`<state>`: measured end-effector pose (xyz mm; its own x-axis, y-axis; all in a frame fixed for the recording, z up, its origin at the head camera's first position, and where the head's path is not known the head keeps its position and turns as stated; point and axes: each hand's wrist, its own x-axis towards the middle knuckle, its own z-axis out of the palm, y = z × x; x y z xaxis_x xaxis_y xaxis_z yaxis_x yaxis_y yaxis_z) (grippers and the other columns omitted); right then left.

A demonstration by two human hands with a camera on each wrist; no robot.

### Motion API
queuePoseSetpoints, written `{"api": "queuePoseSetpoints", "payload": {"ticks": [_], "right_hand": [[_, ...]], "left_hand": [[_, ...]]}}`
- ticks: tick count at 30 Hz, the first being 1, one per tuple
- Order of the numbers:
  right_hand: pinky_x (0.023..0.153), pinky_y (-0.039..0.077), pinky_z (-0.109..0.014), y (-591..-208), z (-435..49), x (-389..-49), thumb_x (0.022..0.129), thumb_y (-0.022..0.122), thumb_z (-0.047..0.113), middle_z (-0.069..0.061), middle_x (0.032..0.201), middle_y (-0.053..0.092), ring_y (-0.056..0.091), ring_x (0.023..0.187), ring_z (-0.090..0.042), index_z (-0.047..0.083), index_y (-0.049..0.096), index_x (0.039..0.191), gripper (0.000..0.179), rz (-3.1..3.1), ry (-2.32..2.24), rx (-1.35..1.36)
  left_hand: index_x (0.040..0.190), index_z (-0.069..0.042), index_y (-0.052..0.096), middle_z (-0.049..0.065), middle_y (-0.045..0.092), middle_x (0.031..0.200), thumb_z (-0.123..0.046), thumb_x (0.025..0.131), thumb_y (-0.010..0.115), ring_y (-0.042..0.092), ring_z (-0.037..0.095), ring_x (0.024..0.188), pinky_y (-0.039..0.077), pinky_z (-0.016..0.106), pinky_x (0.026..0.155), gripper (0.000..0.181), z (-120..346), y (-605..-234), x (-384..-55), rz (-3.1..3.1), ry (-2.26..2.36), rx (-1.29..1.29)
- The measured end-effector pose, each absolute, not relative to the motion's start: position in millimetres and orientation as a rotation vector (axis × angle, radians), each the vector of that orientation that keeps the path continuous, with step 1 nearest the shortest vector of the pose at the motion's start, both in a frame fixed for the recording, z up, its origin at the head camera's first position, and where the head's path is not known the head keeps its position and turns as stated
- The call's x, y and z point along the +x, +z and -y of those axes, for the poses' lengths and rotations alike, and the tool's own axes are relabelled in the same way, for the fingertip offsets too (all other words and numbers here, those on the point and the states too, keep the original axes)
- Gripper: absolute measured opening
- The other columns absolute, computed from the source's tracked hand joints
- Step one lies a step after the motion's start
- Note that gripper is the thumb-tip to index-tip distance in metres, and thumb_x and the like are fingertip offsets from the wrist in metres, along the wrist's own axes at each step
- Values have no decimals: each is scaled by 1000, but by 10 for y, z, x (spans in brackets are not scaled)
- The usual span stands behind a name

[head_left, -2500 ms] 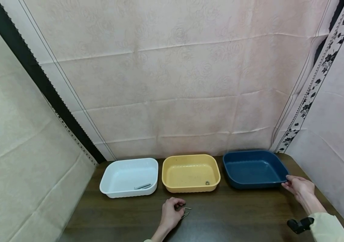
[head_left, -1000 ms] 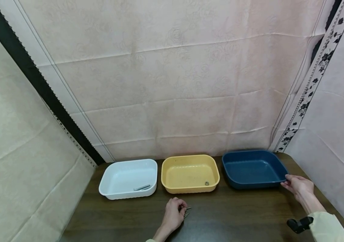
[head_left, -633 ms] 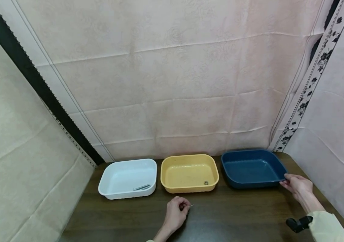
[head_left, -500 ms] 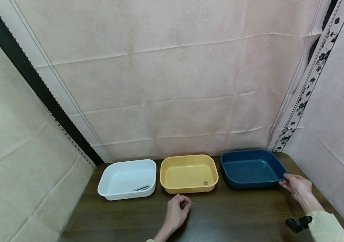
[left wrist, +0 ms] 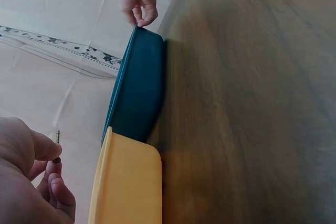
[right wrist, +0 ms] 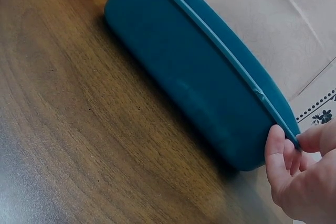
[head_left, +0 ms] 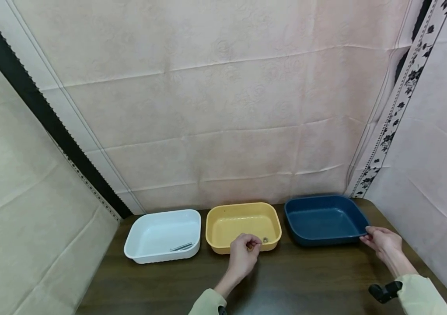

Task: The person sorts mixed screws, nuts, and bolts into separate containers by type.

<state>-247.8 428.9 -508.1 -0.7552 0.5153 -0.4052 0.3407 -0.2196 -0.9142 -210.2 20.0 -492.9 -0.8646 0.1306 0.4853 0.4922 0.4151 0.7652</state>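
My left hand [head_left: 244, 253] is at the front edge of the yellow tray [head_left: 243, 210], thumb and fingertips together. In the left wrist view it pinches a small screw [left wrist: 58, 139], threaded shaft upward and dark head between the fingers. A small nut-like metal piece [head_left: 265, 240] lies in the yellow tray, just right of that hand. My right hand [head_left: 382, 246] pinches the rim of the blue tray [head_left: 322, 241] at its front right corner, thumb on one side and fingers on the other in the right wrist view.
Left of the yellow tray stands a white tray [head_left: 164, 258] with thin metal pins [head_left: 182, 246] inside. All three trays line the back of the brown wooden table [head_left: 294, 280]. Pale cloth walls [head_left: 215, 109] rise behind and at both sides.
My left hand has risen from the table forward to the yellow tray's front edge. The thin metal pieces seen beside it on the table no longer show there. My right hand keeps its hold.
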Motion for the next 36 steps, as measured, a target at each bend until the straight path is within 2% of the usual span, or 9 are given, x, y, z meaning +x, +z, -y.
{"api": "queuePoseSetpoints", "payload": {"ticks": [13, 23, 36], "right_hand": [[65, 61, -29, -5082, -4297, -2466, 102, 51, 3, -6, 70, 56, 66, 57, -14, -11, 52, 122, 25, 1855, 2137, -1011], [65, 61, -28, -5104, -4292, -2447, 100, 54, 2, -7, 70, 57, 66, 57, -14, -5, 57, 107, 10, 1828, 2157, -985], [64, 61, -29, -5109, -4267, -2441, 100, 53, 0, -7, 71, 56, 65, 57, -13, -7, 56, 106, 9, 1812, 2167, -935]], "left_hand": [[79, -4, 72, -2, 61, 74, 8, 81, 74, 57, 11, 70, 50, 20, 63, 12, -482, -4935, -2297, 2315, -1443, -521], [78, -5, 72, -5, 59, 73, 4, 82, 75, 53, 7, 69, 47, 17, 62, 10, -872, -4905, -2480, 2352, -1415, -503], [82, -7, 73, -9, 53, 71, -3, 87, 75, 47, 5, 70, 45, 21, 62, 7, -1309, -4906, -2650, 2535, -1446, -392]]}}
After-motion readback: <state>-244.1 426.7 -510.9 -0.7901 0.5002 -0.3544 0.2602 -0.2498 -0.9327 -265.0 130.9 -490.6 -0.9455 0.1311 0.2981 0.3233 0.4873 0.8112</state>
